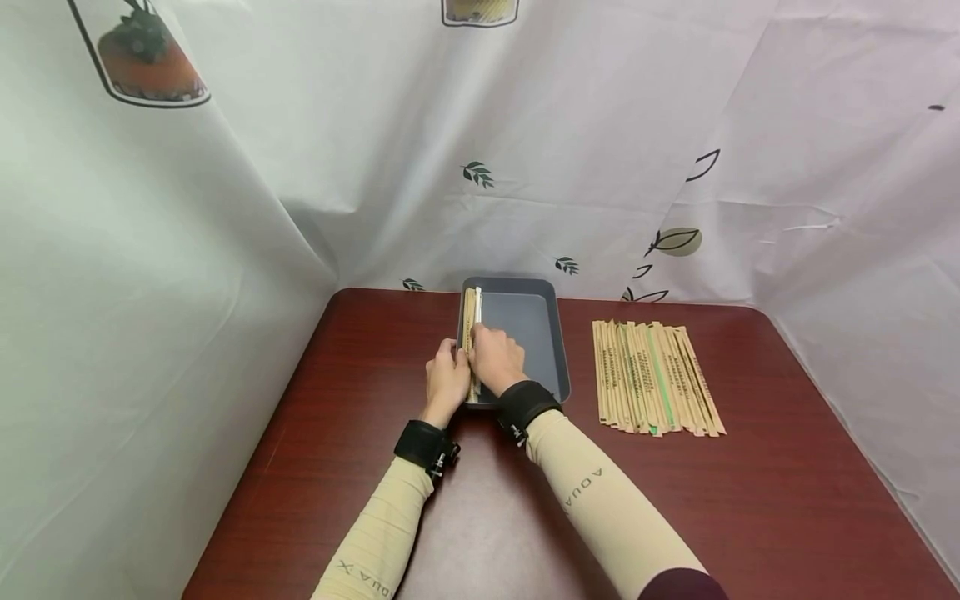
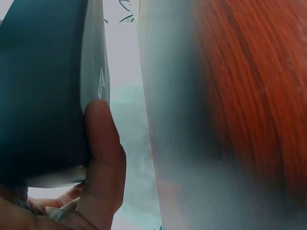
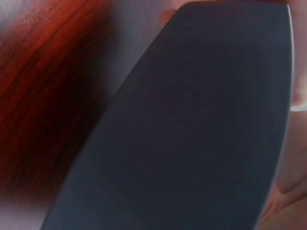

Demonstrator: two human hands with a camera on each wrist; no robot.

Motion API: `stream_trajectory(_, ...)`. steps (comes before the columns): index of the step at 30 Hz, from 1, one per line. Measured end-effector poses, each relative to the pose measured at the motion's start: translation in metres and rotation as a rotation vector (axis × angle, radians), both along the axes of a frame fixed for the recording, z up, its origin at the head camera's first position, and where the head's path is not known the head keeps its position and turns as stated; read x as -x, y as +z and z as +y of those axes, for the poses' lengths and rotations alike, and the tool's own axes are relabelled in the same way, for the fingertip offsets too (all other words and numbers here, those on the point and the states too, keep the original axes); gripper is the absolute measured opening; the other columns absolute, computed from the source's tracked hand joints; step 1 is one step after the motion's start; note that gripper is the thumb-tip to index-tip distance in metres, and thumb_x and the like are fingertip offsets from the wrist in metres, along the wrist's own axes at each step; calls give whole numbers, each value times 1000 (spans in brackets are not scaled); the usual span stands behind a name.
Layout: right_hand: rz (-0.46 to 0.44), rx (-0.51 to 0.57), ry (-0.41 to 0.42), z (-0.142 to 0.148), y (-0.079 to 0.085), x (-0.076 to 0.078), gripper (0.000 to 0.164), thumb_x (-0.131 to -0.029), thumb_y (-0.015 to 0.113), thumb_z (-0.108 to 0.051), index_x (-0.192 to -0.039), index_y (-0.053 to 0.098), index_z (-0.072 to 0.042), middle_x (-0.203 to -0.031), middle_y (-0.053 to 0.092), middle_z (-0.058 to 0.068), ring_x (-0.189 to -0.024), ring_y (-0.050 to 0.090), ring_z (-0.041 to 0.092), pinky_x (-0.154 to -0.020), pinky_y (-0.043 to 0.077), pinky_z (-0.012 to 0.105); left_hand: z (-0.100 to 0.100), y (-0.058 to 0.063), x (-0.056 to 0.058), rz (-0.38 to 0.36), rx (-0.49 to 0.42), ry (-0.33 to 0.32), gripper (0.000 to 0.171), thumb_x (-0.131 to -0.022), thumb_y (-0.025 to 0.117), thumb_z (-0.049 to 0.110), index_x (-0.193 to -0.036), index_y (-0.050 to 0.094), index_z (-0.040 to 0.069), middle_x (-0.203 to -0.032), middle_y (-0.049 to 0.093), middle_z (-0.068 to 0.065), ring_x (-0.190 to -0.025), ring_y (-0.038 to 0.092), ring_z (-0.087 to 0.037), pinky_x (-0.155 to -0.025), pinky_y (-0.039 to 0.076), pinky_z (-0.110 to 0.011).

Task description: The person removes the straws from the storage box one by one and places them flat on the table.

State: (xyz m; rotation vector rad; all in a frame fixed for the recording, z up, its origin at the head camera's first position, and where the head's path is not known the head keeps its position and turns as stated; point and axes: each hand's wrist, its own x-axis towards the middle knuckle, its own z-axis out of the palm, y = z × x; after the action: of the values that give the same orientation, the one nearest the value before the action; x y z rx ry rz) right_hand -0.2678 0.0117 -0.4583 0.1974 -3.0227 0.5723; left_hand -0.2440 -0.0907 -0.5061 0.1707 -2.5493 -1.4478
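Note:
A dark grey rectangular tray [image 1: 557, 333] stands at the back middle of the table. Long, thin tan paper packets [image 1: 469, 312] lie lengthwise along its left wall, with a white strip [image 1: 478, 304] beside them. My left hand [image 1: 447, 379] grips the tray's left wall near the front corner; in the left wrist view a finger [image 2: 103, 139] lies along the outside. Inside the tray, my right hand [image 1: 498, 358] has its fingers curled at the packets, seemingly pinching one, though the hand hides the contact. The right wrist view is mostly filled by the tray's dark side [image 3: 192, 120].
Many more tan paper packets [image 1: 645, 375], some with green showing, lie side by side on the table right of the tray. The dark red wooden table [image 1: 337, 392] meets a white patterned cloth [image 1: 397, 167] behind and at both sides.

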Motion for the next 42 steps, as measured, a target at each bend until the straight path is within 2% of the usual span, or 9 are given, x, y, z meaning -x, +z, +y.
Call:
stream_trajectory(3, -4, -9, 0, 1, -3, 0, 6, -101, 61, -15, -97, 64, -13, -90, 69, 12, -80, 68, 35, -64, 53, 50, -1, 0, -1, -14, -11, -8, 31, -108, 49, 21, -132, 62, 5, -82, 66, -13, -74, 63, -32, -68, 48, -44)
stream_trajectory(5, -12, -13, 1, 3, -4, 1, 7, -101, 59, -12, -97, 64, -12, -90, 69, 11, -78, 68, 35, -63, 53, 49, -2, 0, -2, -19, -14, -8, 32, -109, 49, 21, -134, 61, 5, -85, 67, -13, -73, 62, -32, -68, 48, -44)
stream_trajectory(10, -29, -12, 5, 9, -5, 1, 10, -98, 59, -6, -102, 67, -10, -92, 68, 14, -75, 66, 34, -60, 51, 47, -4, 0, -1, -22, -7, 7, 31, -108, 50, 21, -132, 62, 6, -93, 71, -14, -86, 67, -35, -75, 51, -49)
stream_trajectory(17, -30, -14, 14, 10, -6, 0, 8, -97, 59, -5, -98, 66, -10, -89, 67, 13, -70, 63, 32, -57, 49, 45, -5, -1, -2, -31, -6, -4, 32, -109, 49, 21, -134, 61, 6, -85, 68, -11, -76, 64, -31, -69, 49, -45)
stream_trajectory(25, -21, -15, 17, 11, -7, -1, 8, -96, 60, -5, -94, 65, -11, -88, 67, 13, -70, 64, 32, -56, 48, 45, -5, -2, -3, -34, -5, -13, 32, -109, 49, 22, -134, 61, 6, -85, 67, -11, -74, 62, -28, -66, 47, -42)
stream_trajectory(28, -32, -10, 21, 12, -6, -1, 11, -96, 60, -5, -100, 68, -10, -92, 69, 14, -70, 64, 32, -56, 48, 44, -5, -3, -3, -42, -12, -12, 32, -109, 49, 22, -134, 61, 6, -84, 66, -11, -73, 61, -29, -66, 47, -42)
stream_trajectory(34, -18, 27, -4, 24, 8, 4, 38, -94, 59, -4, -130, 69, -13, -115, 73, 13, -76, 68, 33, -59, 52, 45, -10, -8, -1, -34, 1, 5, 31, -108, 49, 20, -132, 62, 5, -88, 68, -13, -79, 65, -31, -69, 49, -45)
stream_trajectory(42, 42, 33, -58, 76, 33, 11, 39, -95, 60, -6, -133, 67, -13, -113, 72, 16, -75, 68, 35, -58, 52, 48, -25, -8, 0, -41, -10, 22, 33, -109, 48, 21, -134, 60, 4, -95, 71, -16, -78, 64, -31, -65, 47, -43)
